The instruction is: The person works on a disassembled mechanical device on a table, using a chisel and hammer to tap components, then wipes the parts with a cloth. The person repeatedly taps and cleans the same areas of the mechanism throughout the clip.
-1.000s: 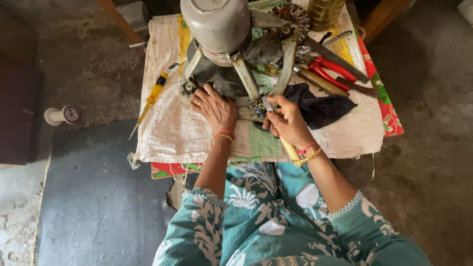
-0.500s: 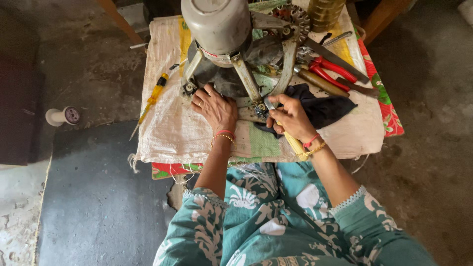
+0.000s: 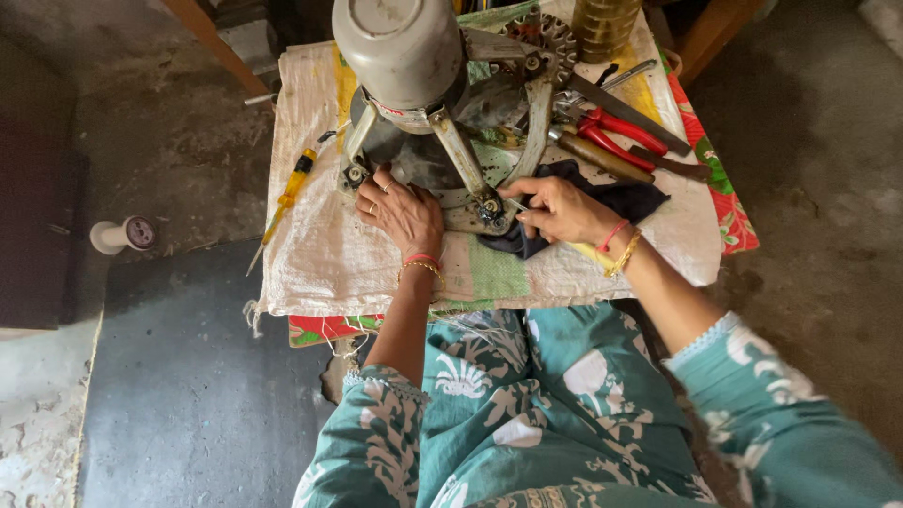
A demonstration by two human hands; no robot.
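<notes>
A person in a green top with white leaf prints sits at a low table covered by a rough white woven sack (image 3: pixel 376 254). On the sack stands a motor (image 3: pixel 404 47), a round grey metal drum with a smooth, dull skin. Flat metal legs (image 3: pixel 461 155) spread out from it like spokes, and each ends in a small bolt.

The left hand (image 3: pixel 404 212) lies flat on the motor's dark base, fingers spread and loose, pressing down, not gripping anything. It wears a ring, a red thread and a thin gold bangle.

The right hand (image 3: pixel 564 209) is curled tight around a screwdriver (image 3: pixel 515 204). Only its thin silver tip and a bit of yellow handle near the wrist show. The tip points at the bolt (image 3: pixel 491 209) at the end of the nearest leg, just beside it; I cannot tell if it touches. Under this hand lies a soft, crumpled dark cloth (image 3: pixel 621 198).

Behind the hand sit red-handled pliers (image 3: pixel 616 132), a long flat metal file (image 3: pixel 630 113) and a tool with a brown wooden handle (image 3: pixel 602 155), all close together. A toothed metal wheel (image 3: pixel 555 38) and a ribbed yellowish jar (image 3: pixel 602 23) stand at the far edge. On the left side of the sack lies a second yellow screwdriver (image 3: pixel 287 193), thin and long. On the grey, cracked floor sits a white spool (image 3: pixel 122 233), well apart from the table.
</notes>
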